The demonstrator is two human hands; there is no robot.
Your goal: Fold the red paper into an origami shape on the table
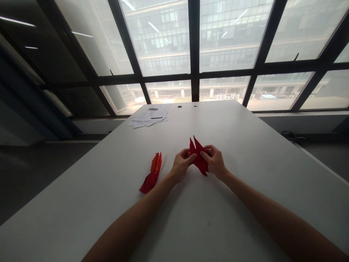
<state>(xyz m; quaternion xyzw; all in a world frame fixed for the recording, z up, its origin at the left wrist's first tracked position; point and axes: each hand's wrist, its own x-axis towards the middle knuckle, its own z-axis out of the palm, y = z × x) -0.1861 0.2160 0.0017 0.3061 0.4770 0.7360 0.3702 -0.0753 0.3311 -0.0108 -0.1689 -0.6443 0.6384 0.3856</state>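
Note:
A folded piece of red paper (200,160), with two pointed tips at the top and a small point at the lower right, is held up over the white table (174,214). My left hand (182,163) pinches its left edge, thumb on the near face. On the right edge, my right hand (214,160) grips it the same way; the fingers behind the paper are partly hidden. Left of my left forearm lies a second folded paper piece (151,176), orange at its upper end and dark red below. My forearm lies close to its lower end.
Loose white paper sheets (148,116) lie in a pile at the table's far left, with a small dark strip on top. Two round holes sit near the far edge. Tall framed windows (195,47) rise behind, and a dark cable (293,136) lies beyond the right edge.

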